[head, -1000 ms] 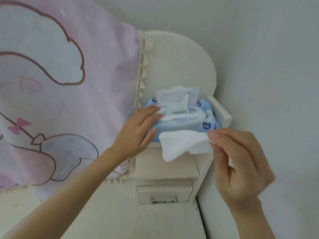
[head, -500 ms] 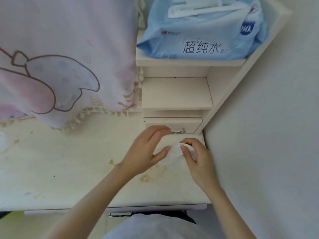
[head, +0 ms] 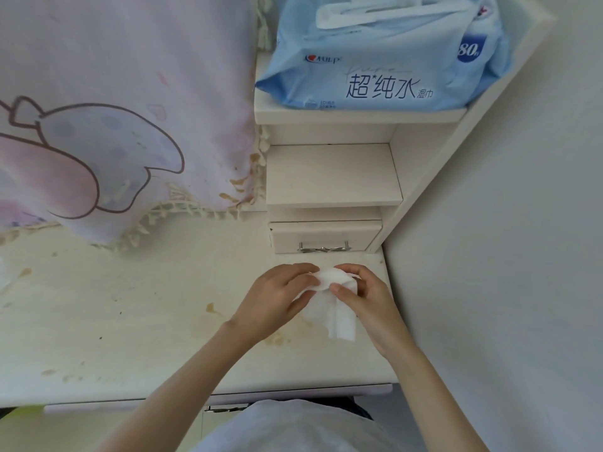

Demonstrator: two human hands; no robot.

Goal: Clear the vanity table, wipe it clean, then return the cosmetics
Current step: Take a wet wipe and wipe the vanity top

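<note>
Holding a white wet wipe [head: 329, 298] between them, both hands work just above the right front part of the vanity table [head: 130, 321], close to the wall on the right. The left hand [head: 277, 301] has its fingers curled over the wipe's upper left edge with the thumb tucked beneath, pinching it; the right hand [head: 365, 295] pinches the upper right part between thumb and bent fingers. The wipe is bunched where the fingers meet, and a loose folded flap hangs down from there toward the table's front edge; whether that flap touches the surface cannot be told. The cream tabletop bears brownish stains: a small blot [head: 210, 308] just left of the left wrist, a paler smear [head: 277, 339] under the left forearm, and scattered marks further left. Directly behind the hands sits a small drawer [head: 326, 234] with a metal handle [head: 323, 248], part of a white shelf unit [head: 332, 174] standing in the table's rear right corner against the wall. On the unit's top shelf lies a light blue pack of wet wipes [head: 381, 60] with dark printed characters and a white flip lid. To the left, a pale pink cloth [head: 114, 109] with a cartoon outline and a tasselled fringe hangs down over the back of the table, its lower corner resting on the surface
</note>
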